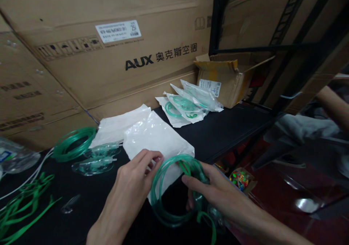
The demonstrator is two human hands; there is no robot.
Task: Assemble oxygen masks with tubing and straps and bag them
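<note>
A coil of clear green tubing (156,190) is gripped in my right hand (216,187), the thumb over its right side. Green translucent plastic and a green elastic strap (211,225) hang by the same hand. My left hand (136,179) has its fingers bent and pressed together at the lower edge of a white-and-clear pouch (158,132), between the pouch and the coil. Its fingertips are partly hidden, but they appear to pinch the pouch's edge. The coil overlaps the pouch's lower right part.
Packed pouches with green tubing (188,105) lie near an open carton (229,81). Left are another pouch (117,123), a tubing coil (61,152), clear green masks (94,165) and green straps (25,201). Large cartons (109,77) back the black table (218,132). Another person's arm (334,105) shows right.
</note>
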